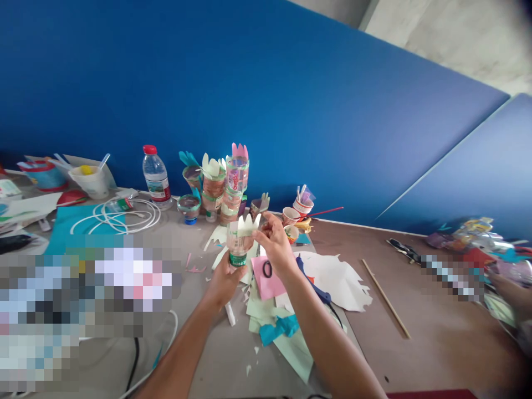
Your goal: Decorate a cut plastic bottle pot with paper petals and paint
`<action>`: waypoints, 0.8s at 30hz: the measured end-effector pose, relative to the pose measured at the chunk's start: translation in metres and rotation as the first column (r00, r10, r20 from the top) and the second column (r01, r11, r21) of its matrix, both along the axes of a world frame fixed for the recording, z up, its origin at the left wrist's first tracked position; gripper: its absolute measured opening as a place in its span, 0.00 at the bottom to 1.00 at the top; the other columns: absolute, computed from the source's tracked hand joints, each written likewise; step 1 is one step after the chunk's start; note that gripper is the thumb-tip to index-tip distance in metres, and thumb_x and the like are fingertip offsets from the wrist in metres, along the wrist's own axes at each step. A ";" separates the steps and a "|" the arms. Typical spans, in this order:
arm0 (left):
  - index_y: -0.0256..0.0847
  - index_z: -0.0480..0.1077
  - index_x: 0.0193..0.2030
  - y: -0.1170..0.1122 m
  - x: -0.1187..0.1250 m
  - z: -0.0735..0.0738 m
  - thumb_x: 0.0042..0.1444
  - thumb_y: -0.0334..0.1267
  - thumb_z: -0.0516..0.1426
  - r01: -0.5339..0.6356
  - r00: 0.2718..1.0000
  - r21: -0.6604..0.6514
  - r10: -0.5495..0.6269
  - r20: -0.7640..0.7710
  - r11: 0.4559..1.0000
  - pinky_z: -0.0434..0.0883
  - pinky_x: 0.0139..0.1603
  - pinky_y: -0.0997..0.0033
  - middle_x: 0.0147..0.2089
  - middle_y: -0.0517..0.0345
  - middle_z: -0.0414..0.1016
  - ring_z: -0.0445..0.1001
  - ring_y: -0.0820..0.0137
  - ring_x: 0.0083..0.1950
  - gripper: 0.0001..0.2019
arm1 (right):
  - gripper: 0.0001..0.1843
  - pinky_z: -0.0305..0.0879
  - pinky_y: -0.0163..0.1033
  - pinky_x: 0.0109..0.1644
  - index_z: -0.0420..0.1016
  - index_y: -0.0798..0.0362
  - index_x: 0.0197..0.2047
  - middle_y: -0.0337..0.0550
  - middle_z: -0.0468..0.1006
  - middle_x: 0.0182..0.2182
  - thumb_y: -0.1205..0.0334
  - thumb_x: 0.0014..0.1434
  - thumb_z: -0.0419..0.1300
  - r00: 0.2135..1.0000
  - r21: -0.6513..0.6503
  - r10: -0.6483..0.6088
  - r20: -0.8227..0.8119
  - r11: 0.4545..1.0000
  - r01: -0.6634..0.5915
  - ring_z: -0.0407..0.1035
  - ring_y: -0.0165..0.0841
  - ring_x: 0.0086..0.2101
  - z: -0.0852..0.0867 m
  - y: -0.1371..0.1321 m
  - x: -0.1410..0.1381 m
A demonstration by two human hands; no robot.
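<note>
Nearest on the counter (pixel 415 354), below the two forearms, lay a heap of paper scraps (pixel 286 338), pale green and teal, with a white glue stick (pixel 230 313) just to its left. A little farther, a pink sheet (pixel 270 280) lay on that heap, under the right wrist. Above it the left grip (pixel 223 280) was clamped round the lower part of a clear plastic bottle (pixel 239 246), at its green label, holding it upright over the counter. The right grip (pixel 275 244) was closed, thumb and fingertips pinched on a pale paper strip (pixel 246 223) cut into petal points, which stood at the bottle's top rim. To the right lay a torn white sheet (pixel 341 280) and, well apart from it, a thin wooden stick (pixel 386 300). Farther back, near the blue wall (pixel 291 100), stood a cluster of decorated bottles (pixel 222 188) with paper petals. A water bottle (pixel 157 178) with a red cap stood to their left, a coil of white cable (pixel 118 217) lay near it, and paper cups (pixel 297 210) stood to the right.
</note>
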State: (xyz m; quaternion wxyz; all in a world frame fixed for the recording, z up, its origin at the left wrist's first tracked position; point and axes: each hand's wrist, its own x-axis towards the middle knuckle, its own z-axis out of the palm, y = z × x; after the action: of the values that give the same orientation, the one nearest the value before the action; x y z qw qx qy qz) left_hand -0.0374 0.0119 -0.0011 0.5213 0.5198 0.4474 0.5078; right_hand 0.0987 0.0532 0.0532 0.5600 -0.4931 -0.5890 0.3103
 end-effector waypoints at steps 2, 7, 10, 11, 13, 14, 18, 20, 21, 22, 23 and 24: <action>0.41 0.69 0.47 0.000 0.000 0.001 0.48 0.38 0.58 0.008 1.000 0.001 -0.008 -0.020 1.000 0.68 0.51 0.60 0.48 0.50 0.75 0.72 0.60 0.51 0.17 | 0.32 0.63 0.35 0.33 0.62 0.52 0.54 0.37 0.63 0.32 0.53 0.46 0.63 0.995 -0.065 0.030 -0.091 0.997 -0.036 0.60 0.28 0.28 -0.001 0.002 0.003; 0.40 0.68 0.50 -0.001 0.000 0.004 0.47 0.37 0.58 -0.012 0.999 -0.002 0.012 -0.037 1.000 0.66 0.53 0.60 0.49 0.50 0.75 0.71 0.60 0.52 0.21 | 0.33 0.64 0.35 0.34 0.63 0.53 0.53 0.35 0.63 0.30 0.53 0.45 0.65 0.967 -0.128 0.064 -0.247 0.987 -0.098 0.62 0.29 0.30 0.001 -0.001 0.004; 0.40 0.68 0.49 -0.001 0.001 0.005 0.47 0.36 0.58 -0.013 1.000 -0.008 0.013 -0.024 1.000 0.66 0.54 0.61 0.52 0.49 0.74 0.70 0.60 0.54 0.20 | 0.36 0.65 0.38 0.37 0.62 0.53 0.57 0.38 0.65 0.33 0.53 0.45 0.65 0.985 -0.122 0.006 -0.170 0.992 -0.027 0.63 0.31 0.31 0.002 -0.005 -0.002; 0.40 0.68 0.48 -0.001 0.001 0.004 0.47 0.36 0.58 -0.013 1.000 -0.015 0.013 -0.022 1.000 0.66 0.53 0.62 0.52 0.49 0.74 0.70 0.60 0.54 0.19 | 0.38 0.66 0.40 0.39 0.61 0.53 0.58 0.40 0.66 0.36 0.53 0.45 0.65 0.994 -0.105 -0.031 -0.109 0.994 0.019 0.64 0.32 0.33 0.002 -0.006 -0.004; 0.40 0.68 0.46 -0.001 0.002 0.004 0.47 0.36 0.58 -0.018 1.000 -0.025 0.018 -0.012 1.000 0.67 0.52 0.62 0.50 0.49 0.75 0.71 0.60 0.52 0.17 | 0.41 0.66 0.44 0.45 0.59 0.53 0.60 0.46 0.66 0.43 0.54 0.44 0.66 0.993 -0.046 -0.114 0.024 0.992 0.115 0.64 0.36 0.39 0.002 -0.007 -0.010; 0.40 0.68 0.45 -0.001 0.002 0.003 0.46 0.36 0.58 -0.024 1.000 -0.026 0.024 -0.010 0.999 0.67 0.51 0.62 0.49 0.49 0.75 0.72 0.60 0.52 0.17 | 0.42 0.65 0.47 0.48 0.58 0.53 0.61 0.49 0.65 0.47 0.55 0.44 0.66 0.985 -0.012 -0.151 0.082 0.988 0.152 0.64 0.38 0.43 0.002 -0.008 -0.013; 0.41 0.68 0.44 -0.001 0.002 0.003 0.45 0.36 0.59 -0.083 0.995 -0.027 0.082 -0.049 0.996 0.67 0.51 0.60 0.46 0.50 0.76 0.73 0.60 0.50 0.17 | 0.44 0.60 0.52 0.56 0.54 0.52 0.63 0.53 0.62 0.52 0.57 0.45 0.66 0.960 0.059 -0.200 0.194 0.980 0.192 0.61 0.43 0.51 0.004 -0.010 -0.020; 0.40 0.68 0.45 -0.001 0.002 0.004 0.45 0.36 0.59 -0.096 0.993 -0.034 0.093 -0.072 0.995 0.66 0.51 0.61 0.46 0.49 0.76 0.73 0.60 0.49 0.17 | 0.45 0.61 0.53 0.56 0.52 0.53 0.64 0.54 0.62 0.52 0.56 0.45 0.66 0.957 0.046 -0.201 0.210 0.980 0.196 0.61 0.44 0.52 0.007 -0.012 -0.021; 0.40 0.68 0.44 -0.001 0.002 0.005 0.46 0.36 0.58 -0.092 0.993 -0.034 0.090 -0.075 0.995 0.66 0.51 0.61 0.47 0.49 0.76 0.73 0.60 0.49 0.17 | 0.46 0.60 0.53 0.57 0.52 0.54 0.64 0.55 0.62 0.52 0.56 0.45 0.66 0.954 0.035 -0.209 0.217 0.978 0.206 0.61 0.45 0.52 0.007 -0.012 -0.022; 0.40 0.68 0.44 -0.001 0.002 0.005 0.46 0.36 0.58 -0.087 0.994 -0.031 0.085 -0.071 0.996 0.67 0.51 0.62 0.47 0.49 0.76 0.73 0.60 0.50 0.16 | 0.47 0.59 0.54 0.57 0.52 0.55 0.64 0.56 0.61 0.52 0.56 0.45 0.66 0.951 0.029 -0.215 0.222 0.976 0.214 0.61 0.45 0.53 0.008 -0.013 -0.022; 0.40 0.68 0.44 -0.001 0.002 0.005 0.46 0.36 0.58 -0.082 0.995 -0.030 0.080 -0.062 0.996 0.67 0.51 0.62 0.48 0.49 0.76 0.73 0.60 0.50 0.16 | 0.46 0.59 0.54 0.58 0.52 0.56 0.64 0.56 0.61 0.53 0.56 0.45 0.66 0.951 0.028 -0.215 0.222 0.976 0.215 0.60 0.45 0.53 0.008 -0.013 -0.022; 0.40 0.68 0.44 -0.001 0.002 0.004 0.46 0.36 0.59 -0.079 0.996 -0.034 0.077 -0.049 0.996 0.67 0.51 0.63 0.48 0.50 0.76 0.73 0.61 0.50 0.16 | 0.46 0.59 0.53 0.57 0.53 0.56 0.64 0.56 0.62 0.53 0.55 0.46 0.65 0.956 0.027 -0.208 0.209 0.978 0.207 0.61 0.45 0.52 0.008 -0.013 -0.021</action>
State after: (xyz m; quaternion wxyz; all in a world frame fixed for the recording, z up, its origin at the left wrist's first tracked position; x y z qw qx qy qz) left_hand -0.0356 0.0108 0.0029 0.4995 0.5043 0.4886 0.5074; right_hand 0.0774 0.0397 0.0616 0.5253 -0.5810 -0.5905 0.1945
